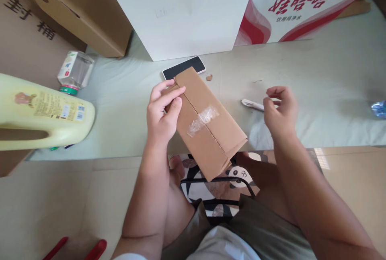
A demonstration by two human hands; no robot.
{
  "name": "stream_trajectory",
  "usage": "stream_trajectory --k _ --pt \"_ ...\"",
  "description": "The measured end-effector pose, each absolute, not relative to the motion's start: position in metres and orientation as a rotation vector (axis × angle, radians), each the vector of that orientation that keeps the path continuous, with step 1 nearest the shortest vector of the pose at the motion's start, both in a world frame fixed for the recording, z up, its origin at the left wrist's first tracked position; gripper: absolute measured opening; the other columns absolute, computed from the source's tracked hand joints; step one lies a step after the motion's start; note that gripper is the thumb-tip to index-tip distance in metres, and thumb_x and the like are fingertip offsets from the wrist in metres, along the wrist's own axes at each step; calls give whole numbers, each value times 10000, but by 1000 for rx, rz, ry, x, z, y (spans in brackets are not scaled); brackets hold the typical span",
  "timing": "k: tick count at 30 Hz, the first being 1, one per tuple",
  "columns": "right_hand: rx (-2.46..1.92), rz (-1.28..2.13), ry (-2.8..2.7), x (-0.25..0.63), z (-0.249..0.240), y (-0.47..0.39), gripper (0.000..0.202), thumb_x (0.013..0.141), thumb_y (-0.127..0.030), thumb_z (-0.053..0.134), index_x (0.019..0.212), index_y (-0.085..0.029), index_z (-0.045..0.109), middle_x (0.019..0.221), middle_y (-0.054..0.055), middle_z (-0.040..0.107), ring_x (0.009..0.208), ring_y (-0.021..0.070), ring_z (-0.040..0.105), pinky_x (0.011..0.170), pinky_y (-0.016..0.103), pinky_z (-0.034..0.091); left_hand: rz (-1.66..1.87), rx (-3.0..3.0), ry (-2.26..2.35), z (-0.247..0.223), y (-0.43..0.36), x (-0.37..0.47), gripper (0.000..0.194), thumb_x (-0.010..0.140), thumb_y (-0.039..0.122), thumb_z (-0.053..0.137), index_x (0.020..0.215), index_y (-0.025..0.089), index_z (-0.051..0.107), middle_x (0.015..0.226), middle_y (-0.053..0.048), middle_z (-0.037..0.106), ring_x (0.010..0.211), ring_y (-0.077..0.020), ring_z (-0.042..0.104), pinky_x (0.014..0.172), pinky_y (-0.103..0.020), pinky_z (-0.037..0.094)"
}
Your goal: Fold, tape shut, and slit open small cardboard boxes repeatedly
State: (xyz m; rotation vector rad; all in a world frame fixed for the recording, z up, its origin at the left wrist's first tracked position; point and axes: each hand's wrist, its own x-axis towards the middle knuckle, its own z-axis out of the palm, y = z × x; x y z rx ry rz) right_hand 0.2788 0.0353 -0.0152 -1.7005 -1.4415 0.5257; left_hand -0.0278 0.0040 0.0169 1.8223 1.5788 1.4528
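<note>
My left hand (164,111) grips the upper left end of a small brown cardboard box (221,121), thumb and fingers on its top. The box is tilted, and its lower end juts past the table's front edge. A wrinkled strip of clear tape (202,120) crosses the seam between its flaps. To the right, apart from the box, my right hand (281,111) is held with curled fingers and the thumb near the index finger; what they hold, if anything, cannot be made out. A slim white tool (252,104) lies beside that hand, its right end hidden behind it.
A phone (183,68) and a cardboard scrap (209,77) lie beyond the box. White cartons (187,15) stand at the back. On the left are a yellow jug (45,111), a clear bottle (76,71) and a brown carton (87,15). Clear plastic (261,134) lies near my right wrist.
</note>
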Motion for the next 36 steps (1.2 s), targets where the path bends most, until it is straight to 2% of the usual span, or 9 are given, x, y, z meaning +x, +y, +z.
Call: stream_trajectory --k 3,6,8,12,17,23,26,30,36 --pt "-1977 440 -1646 298 -26 43 413 709 -223 581 1108 -164 674 1204 189 621 1128 343 596 1033 597 453 1428 1815 1598 18 4 -27 290 958 493 606 1120 334 787 1354 -38 642 1296 -248 612 1158 -447 516" --pt "-2159 330 -1846 300 -28 39 373 775 -252 545 1107 -178 701 1236 195 618 1156 382 570 1013 628 433 1411 1815 1612 19 5 -26 273 961 467 607 1123 336 782 1360 -34 635 1298 -251 609 1163 -453 514" --pt "-2177 287 -1815 298 -25 38 305 801 -265 537 1039 -185 709 1154 173 645 1097 366 593 979 611 449 1411 1819 1612 20 4 -25 265 964 441 606 1132 331 778 1366 -33 629 1305 -250 606 1177 -454 502" --pt "-1725 496 -1420 296 -13 46 199 872 -357 564 999 -229 648 895 61 633 838 226 637 803 431 543 1427 1824 1591 20 4 -24 256 967 402 610 1137 314 779 1358 -44 633 1305 -251 607 1183 -444 496" --pt "-1025 731 -1109 287 14 47 210 939 -440 573 1093 -301 603 981 32 658 851 153 679 772 319 578 1431 1835 1608 20 4 -24 250 966 370 612 1142 314 780 1358 -39 646 1304 -239 610 1169 -431 508" --pt "-797 841 -1232 256 55 6 174 843 -354 713 929 -315 567 931 -7 637 711 148 636 575 298 555 1409 1821 1651 20 3 -22 273 967 433 603 1146 324 777 1361 -36 641 1319 -247 599 1182 -446 494" --pt "-736 740 -1456 241 68 -15 203 846 -325 709 881 -301 510 898 7 649 748 178 652 610 330 590 1408 1810 1639 20 4 -21 289 967 456 600 1149 322 781 1365 -44 637 1325 -246 597 1182 -430 492" --pt "-684 619 -1769 230 71 -26 170 823 -166 660 893 -283 558 923 34 707 837 202 695 723 370 618 1414 1809 1641 19 4 -23 301 961 479 602 1141 322 785 1369 -41 639 1326 -249 597 1187 -439 487" --pt "-677 565 -1949 224 70 -23 141 779 -106 622 823 -240 616 906 40 704 773 168 695 643 302 571 1415 1809 1644 19 2 -23 317 964 492 596 1150 315 783 1376 -47 646 1335 -240 597 1179 -431 492"
